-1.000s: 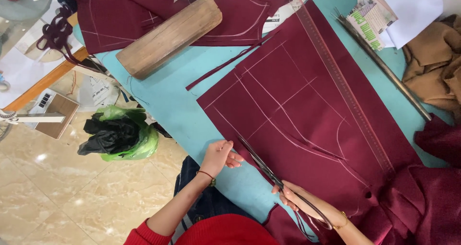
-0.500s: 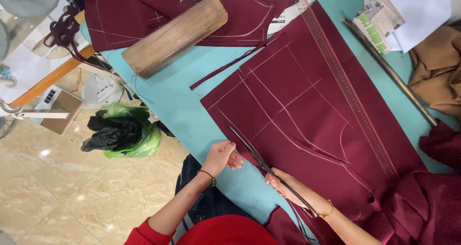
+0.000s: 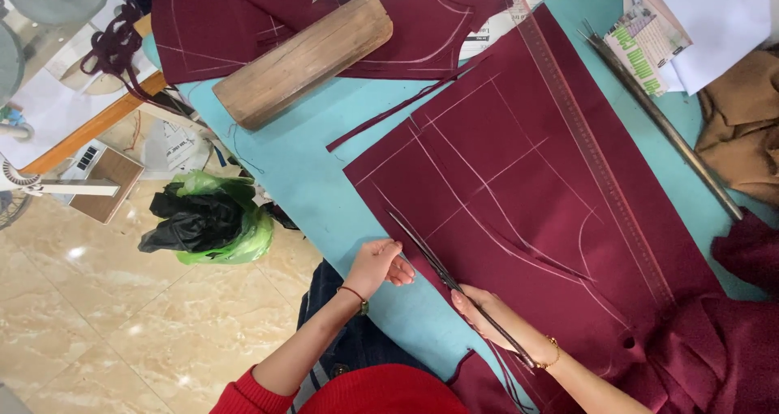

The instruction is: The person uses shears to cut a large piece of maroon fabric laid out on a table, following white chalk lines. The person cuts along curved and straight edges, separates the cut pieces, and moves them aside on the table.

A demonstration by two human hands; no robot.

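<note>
A red sleeve pushed up covers the left upper arm, lower left of centre; the left hand [image 3: 380, 266] wears a thin dark wristband, the right hand [image 3: 487, 315] a gold bracelet

We have one view only, from a camera worn on the head, looking almost straight down, so there is no second view to share ground with. It sits high enough to take in much of the table [image 3: 324, 179] and a strip of floor [image 3: 89, 333] from 7 to 9 o'clock. The wearer's body enters at 6 o'clock, so we face across the table toward 12. The left hand [image 3: 377, 268] and right hand [image 3: 487, 317] lie close below us, just under centre, on the near edge of the cloth [image 3: 519, 195], which fills the middle and runs out at 4 o'clock.
</note>
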